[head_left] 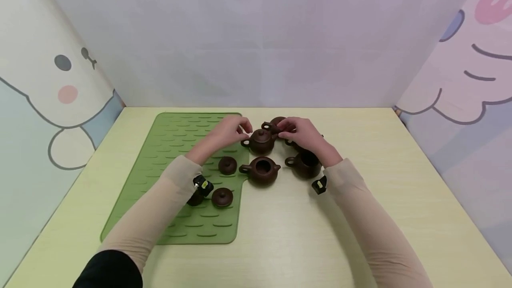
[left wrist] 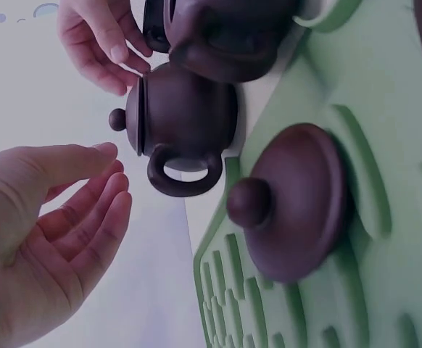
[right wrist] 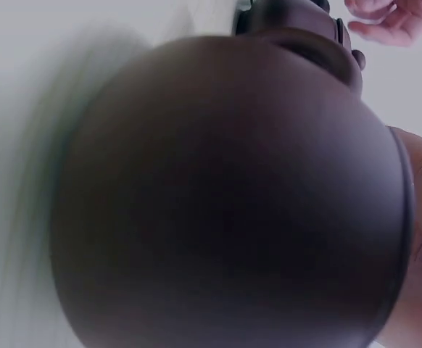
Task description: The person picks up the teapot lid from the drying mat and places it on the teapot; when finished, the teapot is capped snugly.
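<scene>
Beside the handle of a lidded dark brown teapot [head_left: 262, 142] [left wrist: 189, 109] is my left hand [head_left: 228, 133] [left wrist: 59, 225], its fingers loosely bent and empty. On the spout side, my right hand [head_left: 303, 136] [left wrist: 102, 36] has relaxed fingers very near the pot; whether they touch it is unclear. A lidless teapot [head_left: 263, 178] stands in front. Another lidless one [head_left: 306, 170] is below my right wrist, and a dark rounded pot body [right wrist: 225, 196] fills the right wrist view. More teapots are partly hidden behind my right hand.
A green mat [head_left: 180, 146] [left wrist: 385, 94] covers the table's left part. On it lie a round lid [head_left: 227, 166] [left wrist: 298, 203], another lid [head_left: 222, 198] nearer the front, and a dark item [head_left: 195, 199] partly behind my left wrist. Walls enclose the table's back and sides.
</scene>
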A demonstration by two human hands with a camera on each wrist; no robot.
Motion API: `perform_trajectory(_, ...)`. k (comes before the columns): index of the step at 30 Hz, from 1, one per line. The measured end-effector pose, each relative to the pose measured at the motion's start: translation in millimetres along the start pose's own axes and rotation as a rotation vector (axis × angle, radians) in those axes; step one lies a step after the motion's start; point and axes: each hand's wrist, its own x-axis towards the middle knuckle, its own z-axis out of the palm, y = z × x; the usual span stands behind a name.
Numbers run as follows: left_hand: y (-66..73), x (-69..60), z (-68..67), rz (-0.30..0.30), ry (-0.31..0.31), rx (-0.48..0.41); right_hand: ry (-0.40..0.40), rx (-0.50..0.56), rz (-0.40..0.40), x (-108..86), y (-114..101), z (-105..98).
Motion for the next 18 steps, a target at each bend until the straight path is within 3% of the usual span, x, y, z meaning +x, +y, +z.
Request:
perform_trajectory(7, -12.9, -15.5, -4.4, 0.002, 0.01, -0.007, 0.021, 0.013, -0.029, -1.8, 3.0, -6.2)
perform_trajectory(18, -26.7, -37.4, -10.9, 0.006, 0.014, 0.004, 0.041, 0.034, -0.005, -5.8, 10.0, -15.8)
